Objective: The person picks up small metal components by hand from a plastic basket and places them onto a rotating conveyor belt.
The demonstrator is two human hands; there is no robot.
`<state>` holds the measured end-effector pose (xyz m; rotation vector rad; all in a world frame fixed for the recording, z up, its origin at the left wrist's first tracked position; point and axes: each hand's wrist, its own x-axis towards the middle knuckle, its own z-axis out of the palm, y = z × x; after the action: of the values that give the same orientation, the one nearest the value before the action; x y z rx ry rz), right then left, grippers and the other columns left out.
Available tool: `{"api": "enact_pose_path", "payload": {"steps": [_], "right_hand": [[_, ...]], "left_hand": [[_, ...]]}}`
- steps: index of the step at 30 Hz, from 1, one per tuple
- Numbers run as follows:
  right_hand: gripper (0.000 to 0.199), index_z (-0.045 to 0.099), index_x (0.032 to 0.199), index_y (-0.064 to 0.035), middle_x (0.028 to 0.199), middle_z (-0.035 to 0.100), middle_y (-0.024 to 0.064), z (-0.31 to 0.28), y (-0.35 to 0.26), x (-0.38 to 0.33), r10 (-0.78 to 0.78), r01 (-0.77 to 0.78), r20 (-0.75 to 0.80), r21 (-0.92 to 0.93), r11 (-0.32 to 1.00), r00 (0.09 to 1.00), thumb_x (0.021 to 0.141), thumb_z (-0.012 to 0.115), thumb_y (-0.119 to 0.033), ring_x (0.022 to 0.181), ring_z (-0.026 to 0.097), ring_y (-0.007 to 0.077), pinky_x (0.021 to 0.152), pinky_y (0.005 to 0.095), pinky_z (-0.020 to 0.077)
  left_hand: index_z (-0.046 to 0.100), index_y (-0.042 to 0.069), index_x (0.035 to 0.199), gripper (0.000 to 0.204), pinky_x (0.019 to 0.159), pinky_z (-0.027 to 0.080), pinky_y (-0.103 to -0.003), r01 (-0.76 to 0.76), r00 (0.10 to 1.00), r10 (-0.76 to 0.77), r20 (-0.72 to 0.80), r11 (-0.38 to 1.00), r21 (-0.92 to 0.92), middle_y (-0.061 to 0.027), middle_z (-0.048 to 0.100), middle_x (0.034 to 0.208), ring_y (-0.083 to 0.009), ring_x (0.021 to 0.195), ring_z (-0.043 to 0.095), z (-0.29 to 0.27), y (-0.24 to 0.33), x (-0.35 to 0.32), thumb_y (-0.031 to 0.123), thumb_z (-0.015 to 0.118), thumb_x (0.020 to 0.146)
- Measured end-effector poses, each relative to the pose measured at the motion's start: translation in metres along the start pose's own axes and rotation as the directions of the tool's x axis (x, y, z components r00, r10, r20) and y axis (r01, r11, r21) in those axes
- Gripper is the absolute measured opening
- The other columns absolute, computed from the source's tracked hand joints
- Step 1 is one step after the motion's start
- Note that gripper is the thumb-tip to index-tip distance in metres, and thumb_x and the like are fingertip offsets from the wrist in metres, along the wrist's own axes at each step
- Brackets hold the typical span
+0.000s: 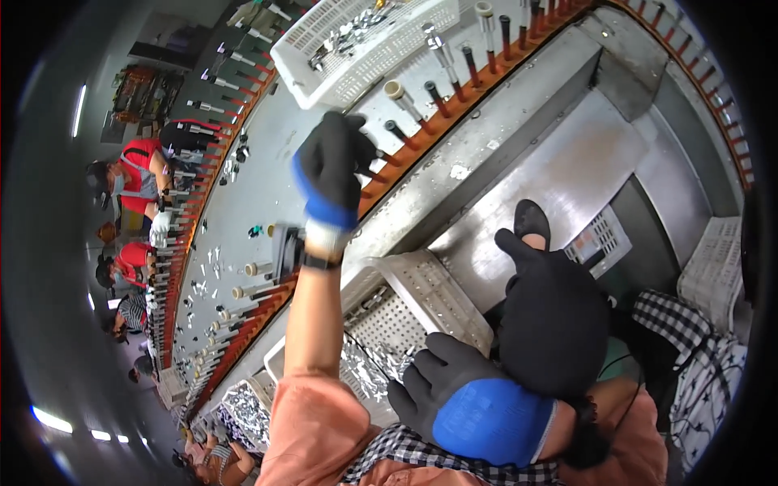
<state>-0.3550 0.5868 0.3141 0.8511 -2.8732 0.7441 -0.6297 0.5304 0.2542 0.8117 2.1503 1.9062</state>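
My left hand (331, 166), in a black glove with a blue cuff, reaches over the near edge of the worktable. Its fingers are curled in; whatever they hold, if anything, is hidden. Right beside them runs an orange-brown conveyor strip (442, 123) with upright red-and-black pegs. Some pegs carry chrome tubes, such as one with a beige top (397, 91) and a longer shiny one (438, 47). Low in the view, my right hand (470, 397), in a similar glove, rests near my lap with fingers spread and nothing in them.
A white basket (312, 89) of metal parts stands on the table beyond my left hand. Below the strip, another white basket (438, 292) sits near bins of shiny small parts (373, 364). Small pieces lie scattered on the tabletop. Co-workers in red (134, 263) work across the table.
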Motion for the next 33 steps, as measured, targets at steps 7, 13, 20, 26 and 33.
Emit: {"api": "enact_pose_path", "payload": {"steps": [7, 13, 20, 26, 33], "right_hand": [[0.052, 0.061, 0.132, 0.0041, 0.117, 0.069, 0.0238, -0.018, 0.011, 0.010, 0.492, -0.325, -0.386, 0.423, 0.846, 0.780, 0.089, 0.075, -0.023, 0.106, 0.066, 0.0441, 0.094, 0.0498, 0.0521], [0.026, 0.073, 0.102, -0.0031, 0.089, 0.071, 0.0198, 0.021, 0.002, 0.017, 0.536, -0.311, -0.276, 0.573, 0.758, 0.798, 0.089, 0.076, -0.026, 0.082, 0.069, 0.0383, 0.072, 0.0455, 0.0539], [0.015, 0.072, 0.081, -0.0008, 0.071, 0.068, 0.0163, 0.038, 0.010, 0.012, 0.440, -0.184, -0.443, 0.509, 0.841, 0.781, 0.087, 0.078, -0.013, 0.063, 0.066, 0.0353, 0.057, 0.0424, 0.0466], [0.011, 0.079, 0.101, -0.0035, 0.089, 0.074, 0.0112, 0.047, 0.008, -0.001, 0.688, -0.371, -0.386, 0.628, 0.684, 0.614, 0.092, 0.077, -0.010, 0.077, 0.071, 0.0204, 0.066, 0.0307, 0.0520], [0.011, 0.078, 0.101, 0.0004, 0.090, 0.076, 0.0142, 0.080, 0.034, -0.003, 0.454, -0.298, -0.565, 0.349, 0.888, 0.689, 0.093, 0.075, -0.006, 0.079, 0.071, 0.0226, 0.072, 0.0326, 0.0521]], "left_hand": [[0.037, 0.018, 0.159, 0.064, 0.106, 0.053, -0.059, -0.460, 0.868, 0.482, 0.121, 0.871, -0.172, -0.0132, 0.064, 0.099, -0.0261, 0.090, 0.068, -0.018, 0.071, -0.123, -0.011, 0.050, 0.103], [0.060, -0.006, 0.119, 0.024, 0.115, 0.048, -0.051, -0.416, 0.907, 0.421, 0.018, 0.901, -0.121, -0.0125, 0.069, 0.106, -0.0198, 0.088, 0.067, -0.002, 0.115, -0.177, -0.004, 0.038, 0.111], [0.056, -0.004, 0.139, 0.050, 0.102, 0.051, -0.036, 0.100, 0.961, 0.076, 0.266, 0.801, -0.590, -0.0176, 0.068, 0.124, -0.0224, 0.107, 0.068, -0.015, 0.102, -0.154, 0.035, 0.035, 0.115], [0.066, 0.010, 0.140, 0.053, 0.111, 0.042, -0.043, -0.194, 0.972, 0.134, -0.195, 0.921, -0.338, -0.0113, 0.070, 0.137, -0.0250, 0.134, 0.059, -0.041, 0.028, -0.035, 0.048, 0.055, 0.105], [0.071, 0.002, 0.125, 0.065, 0.086, 0.050, -0.035, 0.298, 0.950, -0.246, 0.194, 0.902, -0.313, -0.0136, 0.077, 0.096, -0.0229, 0.094, 0.069, -0.079, -0.049, 0.038, 0.058, 0.041, 0.110]]}}
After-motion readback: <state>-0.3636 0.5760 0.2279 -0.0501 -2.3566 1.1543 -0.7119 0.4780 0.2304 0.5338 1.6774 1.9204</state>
